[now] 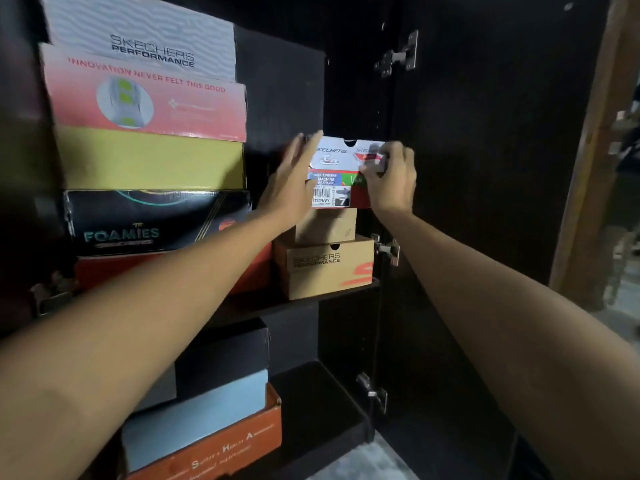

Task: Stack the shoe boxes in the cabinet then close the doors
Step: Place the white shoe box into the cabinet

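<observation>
Both arms out straight into the cabinet (287,84), forearms bare. My left hand (292,181) is flat, fingers extended, palm pressed on the left side of the small red-and-white shoe box (341,174). My right hand (391,178) is curled round its right edge, fingers bent over the front face, so the box is clamped between the two hands. The box is glossy printed card with a barcode label, a size 7 mark and a half-moon notch in the lid edge; it sits on top of a plain brown box (327,225), which sits on a wider kraft box (325,268) on the dark shelf (349,292). To the left is a tall stack: white wavy-textured box (145,32), pink one (149,98), matte yellow one (152,161), black Foamies box (156,220). The right door (485,168) stands open, with metal hinges.
</observation>
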